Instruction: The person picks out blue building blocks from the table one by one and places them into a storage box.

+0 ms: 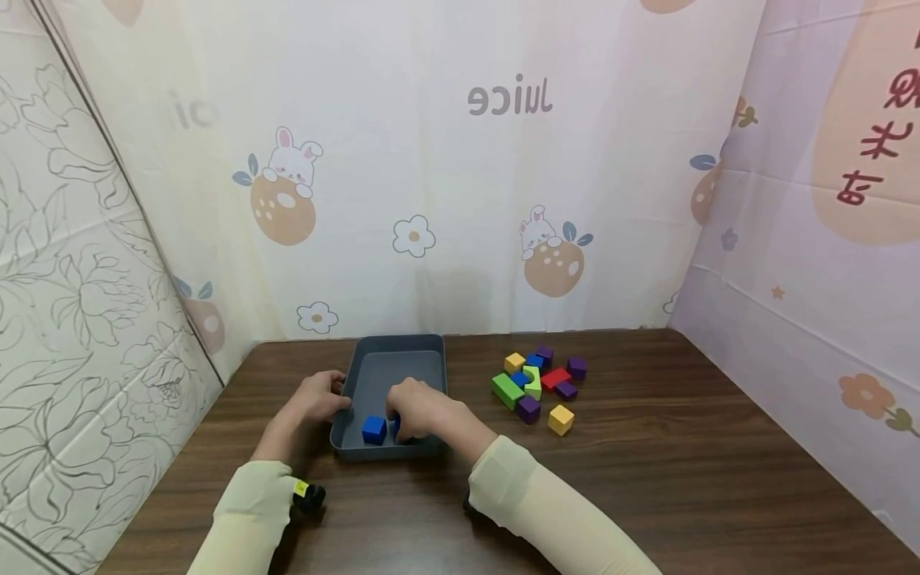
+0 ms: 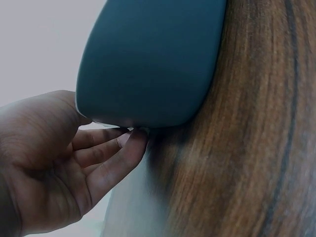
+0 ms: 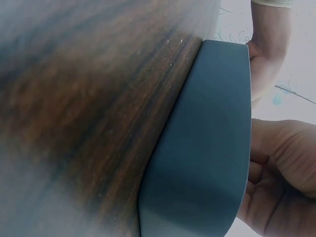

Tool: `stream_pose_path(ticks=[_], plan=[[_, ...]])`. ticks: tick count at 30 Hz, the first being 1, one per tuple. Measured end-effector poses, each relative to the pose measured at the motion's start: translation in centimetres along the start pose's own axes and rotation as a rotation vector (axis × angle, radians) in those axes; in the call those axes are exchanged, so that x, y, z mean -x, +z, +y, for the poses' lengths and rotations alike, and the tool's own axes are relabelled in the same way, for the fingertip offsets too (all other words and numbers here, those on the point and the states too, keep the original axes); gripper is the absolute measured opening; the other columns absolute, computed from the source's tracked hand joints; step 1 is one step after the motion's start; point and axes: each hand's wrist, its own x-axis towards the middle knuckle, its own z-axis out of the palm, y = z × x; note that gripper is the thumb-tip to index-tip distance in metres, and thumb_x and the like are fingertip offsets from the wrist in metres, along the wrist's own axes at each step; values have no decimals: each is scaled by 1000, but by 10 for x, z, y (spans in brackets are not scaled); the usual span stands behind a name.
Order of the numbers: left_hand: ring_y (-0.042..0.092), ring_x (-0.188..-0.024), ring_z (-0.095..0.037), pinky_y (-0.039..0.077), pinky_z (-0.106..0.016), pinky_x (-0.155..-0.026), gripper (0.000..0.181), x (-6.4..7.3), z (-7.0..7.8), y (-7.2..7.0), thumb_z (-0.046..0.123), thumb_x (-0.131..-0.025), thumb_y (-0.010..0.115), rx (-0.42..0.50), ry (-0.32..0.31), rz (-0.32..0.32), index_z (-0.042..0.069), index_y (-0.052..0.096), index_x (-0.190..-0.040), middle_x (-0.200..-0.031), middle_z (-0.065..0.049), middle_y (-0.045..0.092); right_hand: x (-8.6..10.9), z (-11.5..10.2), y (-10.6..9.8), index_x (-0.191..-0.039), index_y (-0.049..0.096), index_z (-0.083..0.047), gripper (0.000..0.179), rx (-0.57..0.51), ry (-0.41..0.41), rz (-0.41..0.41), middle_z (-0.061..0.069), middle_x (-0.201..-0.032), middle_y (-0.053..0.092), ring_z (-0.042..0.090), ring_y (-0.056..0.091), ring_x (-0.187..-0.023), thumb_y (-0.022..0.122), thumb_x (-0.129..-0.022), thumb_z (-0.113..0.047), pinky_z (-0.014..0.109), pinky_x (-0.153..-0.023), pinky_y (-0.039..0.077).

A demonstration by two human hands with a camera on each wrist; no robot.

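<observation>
A dark grey tray point(image 1: 391, 454) rests on the table. Its left wall is held by my left hand point(image 1: 321, 395), with the thumb at the rim; the left wrist view shows fingers point(image 2: 116, 165) against the tray's outer side. Inside the near part of the tray, my right hand point(image 1: 424, 409) points downward and pinches a blue block point(image 1: 397, 426), mostly covered by the fingers. Just left of it sits a blue cube point(image 1: 374, 430) on the tray floor. In the right wrist view the tray wall point(image 3: 202, 143) hides the right fingertips.
Right of the tray lies a loose group of blocks: a green block point(image 1: 507, 391), a red one point(image 1: 556, 378), several purple ones and others. A yellow cube point(image 1: 561, 419) sits nearest the front. A patterned curtain point(image 1: 460, 176) hangs behind the wooden table point(image 1: 647, 479).
</observation>
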Motion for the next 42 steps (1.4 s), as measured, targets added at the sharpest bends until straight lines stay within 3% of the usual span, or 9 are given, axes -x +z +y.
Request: stream_pose_path(ticks=[9, 18, 23, 42], plan=[[71, -95, -31, 66, -43, -74, 52, 0, 2, 0, 2, -96, 69, 2, -3, -3, -13, 50, -143, -126, -31, 63, 0, 2, -1, -107, 81, -11, 22, -2, 6, -6, -4, -92, 70, 8, 60, -77, 89, -87, -13, 22, -67, 55], [71, -96, -32, 66, -43, -74, 53, 1, 2, 0, 2, -95, 69, -4, 9, 6, -14, 51, -142, -126, -31, 64, 9, 3, -15, -117, 80, -11, 35, -45, -2, -9, 0, -108, 76, 7, 65, -89, 91, -86, -20, 26, -82, 60], [71, -96, -31, 66, -43, -74, 52, 0, 1, 2, 2, -96, 69, -4, 5, 8, -14, 51, -142, -126, -31, 64, 17, 7, -26, -120, 79, -9, 37, -75, -1, 7, 3, -111, 76, 9, 68, -94, 90, -87, -20, 26, -84, 60], [71, -96, -31, 66, -43, -74, 53, 0, -1, 2, 3, -96, 69, 0, 1, 10, -14, 50, -143, -126, -31, 64, 44, 51, -50, -122, 78, -5, 38, -165, 77, 82, 6, -114, 76, 15, 68, -98, 89, -87, -15, 31, -87, 62]])
